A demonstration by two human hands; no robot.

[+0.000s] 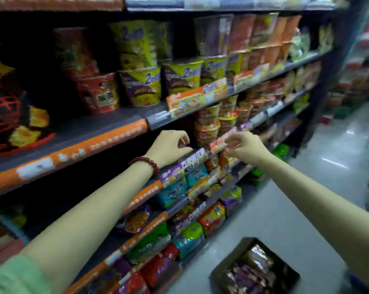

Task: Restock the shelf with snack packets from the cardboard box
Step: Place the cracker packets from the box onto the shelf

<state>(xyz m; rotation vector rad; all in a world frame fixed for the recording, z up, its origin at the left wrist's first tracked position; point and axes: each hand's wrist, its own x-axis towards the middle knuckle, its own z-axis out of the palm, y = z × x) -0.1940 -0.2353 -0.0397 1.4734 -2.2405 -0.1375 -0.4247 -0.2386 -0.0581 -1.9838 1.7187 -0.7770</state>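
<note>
Resting curled on the shelf's front edge [180, 166], the left hand [168, 148] is seen; a price label strip [218, 144] is pinched by the right hand [246, 145].

Green sleeve [15, 276] at left upper arm; dark red bead bracelet [146, 164] on left wrist; right forearm bare.

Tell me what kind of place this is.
Most likely a grocery or convenience store aisle. Tiered shelves carry price-label strips and rows of instant noodle cups and packets, and an open cardboard box of stock sits on the floor.
</note>
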